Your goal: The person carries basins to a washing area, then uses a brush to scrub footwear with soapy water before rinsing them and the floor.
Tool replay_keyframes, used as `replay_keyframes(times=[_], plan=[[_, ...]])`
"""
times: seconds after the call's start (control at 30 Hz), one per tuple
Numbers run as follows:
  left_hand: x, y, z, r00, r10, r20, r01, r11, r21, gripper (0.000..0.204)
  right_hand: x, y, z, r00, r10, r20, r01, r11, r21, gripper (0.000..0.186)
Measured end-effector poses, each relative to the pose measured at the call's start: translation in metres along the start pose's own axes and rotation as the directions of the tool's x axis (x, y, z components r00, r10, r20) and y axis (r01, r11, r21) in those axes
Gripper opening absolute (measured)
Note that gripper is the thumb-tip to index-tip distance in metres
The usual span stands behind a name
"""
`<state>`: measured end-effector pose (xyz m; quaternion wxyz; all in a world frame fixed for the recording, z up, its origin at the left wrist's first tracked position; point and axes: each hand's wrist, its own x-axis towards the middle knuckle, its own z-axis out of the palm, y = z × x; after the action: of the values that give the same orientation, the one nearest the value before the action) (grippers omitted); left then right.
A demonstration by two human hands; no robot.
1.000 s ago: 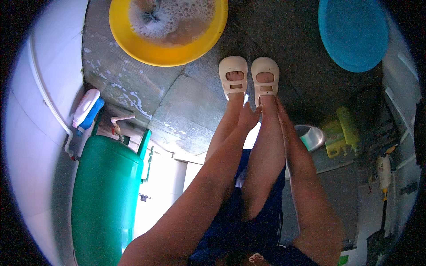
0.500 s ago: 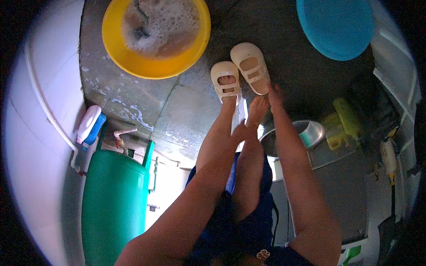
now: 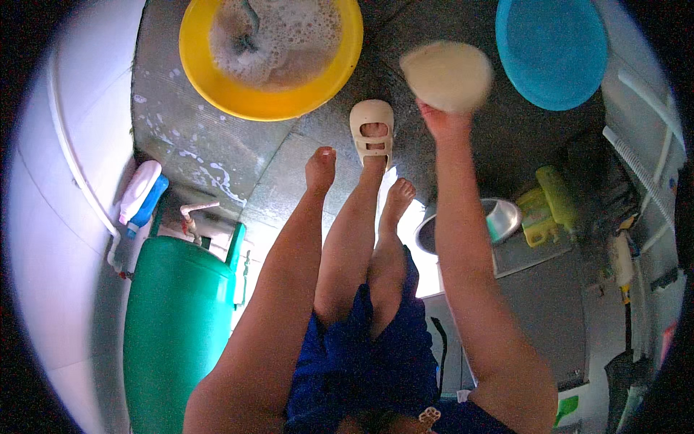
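Note:
In my right hand (image 3: 447, 121) is a cream clog (image 3: 448, 76), lifted beyond my feet and between the two basins; my fingers grip its near end. The clog is blurred, showing a smooth rounded surface. Its mate, another cream clog (image 3: 371, 113) with cut-out openings, is on one foot, toes showing through. My other foot (image 3: 401, 195) is bare and held nearer to me, above a bright patch. To the left of my legs hangs my left hand (image 3: 320, 168), its fingers curled in, with nothing visible in it.
A yellow basin (image 3: 206, 83) of foamy water stands far left, a blue basin (image 3: 553, 54) far right. Green barrel (image 3: 181, 311), pipe tap (image 3: 195, 213) and two bottles (image 3: 144, 192) line the left. A metal bowl (image 3: 504, 219) and yellow-green containers (image 3: 553, 199) are at right.
My right hand has taken the clog off the bare foot and raised it forward. The left hand has left that leg and moved left. The bare foot has drawn back toward me.

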<state>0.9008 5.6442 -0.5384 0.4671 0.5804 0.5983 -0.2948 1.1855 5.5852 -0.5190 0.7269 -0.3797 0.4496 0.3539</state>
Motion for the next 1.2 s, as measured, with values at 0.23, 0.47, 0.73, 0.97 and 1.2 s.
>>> replay_keyframes(times=[0.23,0.47,0.73,0.97,1.2], plan=[[-0.024,0.055,0.042,0.772,0.452,0.447,-0.624,0.672,0.398,0.018,0.059,-0.072,-0.002,0.902,-0.048,0.429,0.043,0.999,0.022,0.04],[-0.017,0.056,0.066,0.744,0.438,0.506,-0.665,0.562,0.491,0.019,0.049,-0.069,0.021,0.826,0.134,0.547,-0.17,0.985,0.016,0.036],[-0.013,0.056,0.073,0.669,0.537,0.514,-0.739,0.413,0.532,0.026,0.043,-0.073,0.011,0.946,0.166,0.277,-0.165,0.986,-0.028,0.035],[-0.032,0.01,0.015,0.822,0.32,0.471,-0.568,0.522,0.636,0.024,0.026,-0.053,0.016,0.995,-0.074,0.062,0.083,0.984,-0.155,0.038],[-0.068,-0.106,-0.068,0.993,-0.089,0.083,0.018,0.781,0.624,0.056,0.027,-0.044,-0.014,0.755,-0.281,0.593,0.574,0.72,-0.389,0.042]])
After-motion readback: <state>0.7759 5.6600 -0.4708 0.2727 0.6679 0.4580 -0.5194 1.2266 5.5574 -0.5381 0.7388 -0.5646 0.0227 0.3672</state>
